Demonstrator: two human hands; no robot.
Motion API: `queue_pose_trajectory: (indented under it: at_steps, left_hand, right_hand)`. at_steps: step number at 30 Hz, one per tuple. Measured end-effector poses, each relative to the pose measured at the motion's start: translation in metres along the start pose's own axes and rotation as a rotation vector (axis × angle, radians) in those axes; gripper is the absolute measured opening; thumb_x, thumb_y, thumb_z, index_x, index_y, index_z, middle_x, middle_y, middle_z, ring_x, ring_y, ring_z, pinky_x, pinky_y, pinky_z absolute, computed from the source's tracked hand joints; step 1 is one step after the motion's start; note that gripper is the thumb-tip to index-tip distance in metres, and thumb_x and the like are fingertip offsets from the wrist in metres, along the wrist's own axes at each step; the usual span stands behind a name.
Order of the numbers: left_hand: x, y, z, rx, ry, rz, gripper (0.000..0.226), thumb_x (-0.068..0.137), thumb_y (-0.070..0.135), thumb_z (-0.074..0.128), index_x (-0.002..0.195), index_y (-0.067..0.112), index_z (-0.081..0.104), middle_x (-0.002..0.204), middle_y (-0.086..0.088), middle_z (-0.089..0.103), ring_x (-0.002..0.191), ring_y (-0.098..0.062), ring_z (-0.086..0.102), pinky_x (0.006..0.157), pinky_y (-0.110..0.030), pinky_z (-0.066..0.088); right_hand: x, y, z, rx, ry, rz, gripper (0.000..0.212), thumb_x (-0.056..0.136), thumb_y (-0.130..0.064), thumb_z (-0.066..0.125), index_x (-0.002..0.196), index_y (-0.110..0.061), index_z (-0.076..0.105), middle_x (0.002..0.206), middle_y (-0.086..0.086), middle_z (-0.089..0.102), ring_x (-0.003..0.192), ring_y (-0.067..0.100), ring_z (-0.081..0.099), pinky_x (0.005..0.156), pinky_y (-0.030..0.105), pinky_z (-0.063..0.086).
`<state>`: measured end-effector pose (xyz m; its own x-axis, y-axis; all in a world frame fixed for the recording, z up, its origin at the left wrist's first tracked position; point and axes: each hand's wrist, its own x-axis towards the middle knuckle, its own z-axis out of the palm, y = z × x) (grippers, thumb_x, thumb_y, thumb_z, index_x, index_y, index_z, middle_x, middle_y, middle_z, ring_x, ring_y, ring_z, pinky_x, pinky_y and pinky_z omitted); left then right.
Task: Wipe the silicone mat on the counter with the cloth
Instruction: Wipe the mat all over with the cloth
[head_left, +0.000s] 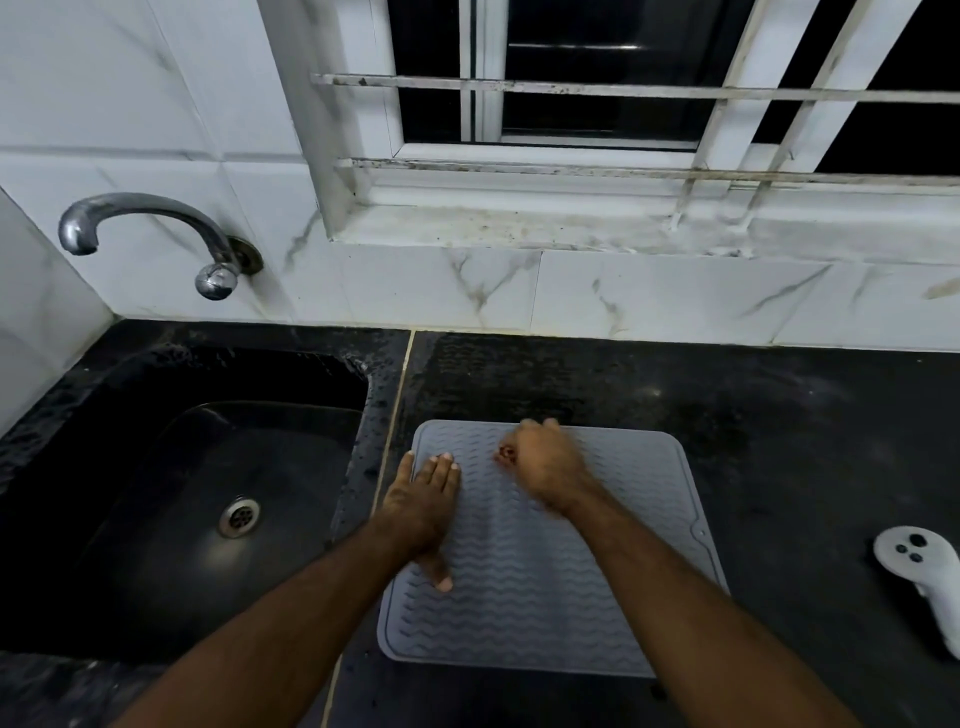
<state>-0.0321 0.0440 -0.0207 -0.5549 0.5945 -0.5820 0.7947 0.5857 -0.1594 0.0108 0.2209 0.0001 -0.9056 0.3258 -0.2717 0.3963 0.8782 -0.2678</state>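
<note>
My left hand (423, 499) presses flat on the grey mat's (545, 577) left edge beside the sink (171, 467), while my right hand (545, 462), curled around a barely visible cloth (505, 455), sits near its far edge.

Bare worktop (727, 415) lies open behind and right of the mat (519, 597), until the white controller (919, 577) near the right edge.
</note>
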Motion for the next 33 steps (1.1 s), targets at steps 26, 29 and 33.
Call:
queue_pose_trajectory:
  at_steps: [26,29,33]
  left_hand:
    - [0.004,0.001,0.007,0.012,-0.008,-0.015,0.146,0.066,0.064,0.081,0.155,0.0,-0.016,0.164,-0.019,-0.017,0.153,-0.032,-0.014,0.12,-0.06,-0.009]
    - [0.004,0.001,0.003,0.014,-0.036,-0.031,0.149,0.065,0.063,0.082,0.154,0.0,-0.018,0.164,-0.019,-0.02,0.153,-0.032,-0.016,0.121,-0.059,-0.009]
    - [0.005,0.003,0.0,0.061,-0.06,-0.037,0.151,0.063,0.065,0.082,0.154,-0.001,-0.018,0.163,-0.02,-0.02,0.152,-0.032,-0.017,0.121,-0.059,-0.007]
  right_hand:
    - [0.018,0.036,0.002,-0.066,-0.033,0.219,0.034,0.097,-0.034,0.043,0.112,-0.014,0.066,0.121,0.008,0.064,0.113,0.031,0.054,0.097,0.042,0.045]
    - [0.016,0.011,0.013,-0.031,0.001,0.148,0.038,0.098,-0.033,0.042,0.118,-0.012,0.065,0.122,0.007,0.06,0.114,0.03,0.05,0.094,0.042,0.046]
    - [0.005,0.019,0.017,0.006,0.07,0.165,0.03,0.098,-0.03,0.043,0.111,-0.018,0.068,0.114,0.005,0.062,0.101,0.022,0.053,0.086,0.035,0.046]
